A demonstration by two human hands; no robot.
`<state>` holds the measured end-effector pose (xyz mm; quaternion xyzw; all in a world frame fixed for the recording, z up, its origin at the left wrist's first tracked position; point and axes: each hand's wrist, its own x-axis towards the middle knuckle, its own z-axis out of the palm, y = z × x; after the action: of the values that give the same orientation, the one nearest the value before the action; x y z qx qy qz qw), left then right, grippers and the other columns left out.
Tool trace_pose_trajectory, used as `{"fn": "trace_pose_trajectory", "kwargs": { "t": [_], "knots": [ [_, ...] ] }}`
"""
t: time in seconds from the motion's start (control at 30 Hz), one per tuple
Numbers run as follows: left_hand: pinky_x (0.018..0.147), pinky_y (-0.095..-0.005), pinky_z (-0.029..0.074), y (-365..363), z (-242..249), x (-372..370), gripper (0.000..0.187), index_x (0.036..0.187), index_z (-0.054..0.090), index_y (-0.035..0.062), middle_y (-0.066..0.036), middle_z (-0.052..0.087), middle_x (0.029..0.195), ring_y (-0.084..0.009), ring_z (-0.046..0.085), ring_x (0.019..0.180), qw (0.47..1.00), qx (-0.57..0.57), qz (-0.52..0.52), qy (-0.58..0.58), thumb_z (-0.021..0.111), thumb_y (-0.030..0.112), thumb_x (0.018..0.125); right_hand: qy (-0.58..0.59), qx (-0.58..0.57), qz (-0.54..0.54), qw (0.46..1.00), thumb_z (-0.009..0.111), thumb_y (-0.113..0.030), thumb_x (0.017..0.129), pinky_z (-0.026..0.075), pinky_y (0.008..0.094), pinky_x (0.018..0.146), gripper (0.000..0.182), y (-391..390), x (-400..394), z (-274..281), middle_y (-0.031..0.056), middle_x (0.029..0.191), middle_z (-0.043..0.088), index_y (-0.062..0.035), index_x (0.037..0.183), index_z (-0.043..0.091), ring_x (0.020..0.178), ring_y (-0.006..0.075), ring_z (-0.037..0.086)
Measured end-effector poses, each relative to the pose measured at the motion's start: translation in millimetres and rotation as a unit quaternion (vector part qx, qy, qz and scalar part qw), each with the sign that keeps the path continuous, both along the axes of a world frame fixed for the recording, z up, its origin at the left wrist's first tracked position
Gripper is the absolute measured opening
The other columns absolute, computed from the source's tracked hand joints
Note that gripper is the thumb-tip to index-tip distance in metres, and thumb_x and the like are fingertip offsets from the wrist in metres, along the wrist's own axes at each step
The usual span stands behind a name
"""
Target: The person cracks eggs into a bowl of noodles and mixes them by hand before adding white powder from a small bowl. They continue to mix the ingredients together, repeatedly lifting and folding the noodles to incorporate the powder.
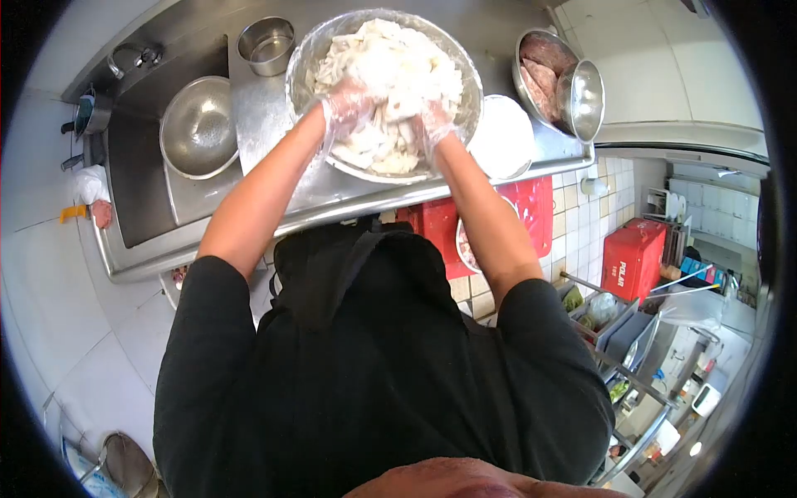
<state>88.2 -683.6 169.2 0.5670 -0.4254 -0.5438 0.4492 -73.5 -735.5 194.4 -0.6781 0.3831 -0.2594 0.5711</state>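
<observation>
A large metal bowl [300,112] stands on the steel counter, heaped with pale, whitish food strips [398,62] that look wet or coated. Both my hands wear clear plastic gloves and are down in this heap. My left hand [349,106] presses into the strips on the left side, its fingertips buried. On the right side, my right hand [432,124] is in among the strips near the front rim, its fingers mostly covered by them.
Left of the bowl are a small metal pot [266,46] and a sink [137,191] holding a metal basin [199,129]. To the right are a round white lid or plate [502,137] and a bowl of reddish meat [544,70] with a smaller metal bowl [584,100]. A red crate [531,212] sits below the counter.
</observation>
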Motion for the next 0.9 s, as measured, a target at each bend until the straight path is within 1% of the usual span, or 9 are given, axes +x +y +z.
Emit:
{"fn": "trace_pose_trajectory", "kwargs": {
  "t": [0.03,0.17,0.23,0.33,0.47,0.67,0.77,0.83,0.9],
  "knots": [
    [0.080,-0.0303,0.044,1,13,3,0.045,0.117,0.046,0.0002,-0.010,0.055,0.108,-0.0192,0.052,0.093,0.998,-0.004,0.022,0.062,0.060,0.009,0.075,0.054,-0.107,0.027,0.992,0.051,-0.020,0.075,0.046,0.0394,0.071,0.026,-10,-1,3,0.0142,0.092,0.062,-0.0030,0.092,0.061,0.081,0.0273,0.060],
    [0.080,-0.0347,0.043,-15,54,25,0.044,0.101,0.058,0.0029,-0.015,0.060,0.098,-0.0287,0.056,0.090,0.942,-0.124,-0.018,-0.311,0.056,0.038,0.074,0.325,-0.476,0.185,0.796,0.051,-0.020,0.075,0.047,0.0388,0.071,0.027,-46,-12,21,0.0132,0.093,0.062,-0.0030,0.093,0.061,0.080,0.0275,0.060],
    [0.083,-0.0363,0.042,-20,53,35,0.053,0.104,0.058,0.0039,-0.017,0.058,0.103,-0.0320,0.054,0.096,0.923,-0.060,-0.087,-0.370,0.054,0.046,0.073,0.447,-0.478,0.351,0.669,0.052,-0.020,0.075,0.047,0.0385,0.071,0.027,-56,-24,29,0.0127,0.093,0.062,-0.0029,0.093,0.061,0.080,0.0276,0.060],
    [0.082,-0.0366,0.043,22,31,24,0.046,0.103,0.059,0.0072,-0.016,0.058,0.103,-0.0293,0.055,0.096,0.745,-0.187,-0.198,-0.609,0.053,0.041,0.072,0.533,-0.354,0.478,0.601,0.050,-0.021,0.075,0.047,0.0371,0.073,0.024,-29,-44,35,0.0127,0.089,0.063,-0.0033,0.085,0.063,0.082,0.0281,0.060],
    [0.080,-0.0369,0.044,28,19,-10,0.037,0.100,0.062,0.0107,-0.015,0.059,0.101,-0.0279,0.057,0.094,0.665,-0.009,-0.323,-0.673,0.050,0.032,0.073,0.491,-0.372,0.416,0.669,0.048,-0.025,0.076,0.046,0.0373,0.076,0.026,5,-48,30,0.0135,0.089,0.062,-0.0074,0.084,0.065,0.086,0.0279,0.059],
    [0.070,-0.0388,0.047,17,18,-24,0.030,0.090,0.064,0.0058,-0.016,0.062,0.089,-0.0289,0.060,0.083,0.783,0.014,-0.203,-0.587,0.046,0.023,0.073,0.559,-0.313,0.336,0.690,0.045,-0.029,0.080,0.042,0.0395,0.083,0.029,22,-24,-13,0.0136,0.098,0.059,-0.0096,0.090,0.064,0.097,0.0294,0.054],
    [0.069,-0.0413,0.046,-4,1,-9,0.036,0.097,0.061,0.0058,-0.018,0.061,0.092,-0.0278,0.059,0.083,0.758,0.085,-0.343,-0.549,0.046,0.031,0.076,0.521,-0.244,0.306,0.759,0.048,-0.031,0.079,0.044,0.0409,0.078,0.032,12,-15,-42,0.0157,0.091,0.060,-0.0047,0.089,0.063,0.091,0.0312,0.055],
    [0.065,-0.0384,0.046,-1,-9,-7,0.038,0.096,0.060,0.0046,-0.016,0.061,0.087,-0.0251,0.058,0.079,0.906,0.181,-0.183,-0.335,0.048,0.035,0.077,0.480,-0.170,0.271,0.817,0.051,-0.025,0.076,0.042,0.0391,0.081,0.029,16,-13,-22,0.0187,0.093,0.058,-0.0020,0.091,0.060,0.093,0.0308,0.053],
    [0.060,-0.0315,0.046,19,-11,-10,0.036,0.094,0.059,0.0038,-0.009,0.059,0.081,-0.0186,0.054,0.072,0.968,0.248,0.031,0.003,0.055,0.036,0.078,0.433,-0.304,0.299,0.794,0.051,-0.020,0.074,0.041,0.0383,0.083,0.027,14,-34,-59,0.0196,0.094,0.058,-0.0021,0.093,0.059,0.093,0.0307,0.053]
  ]
}}
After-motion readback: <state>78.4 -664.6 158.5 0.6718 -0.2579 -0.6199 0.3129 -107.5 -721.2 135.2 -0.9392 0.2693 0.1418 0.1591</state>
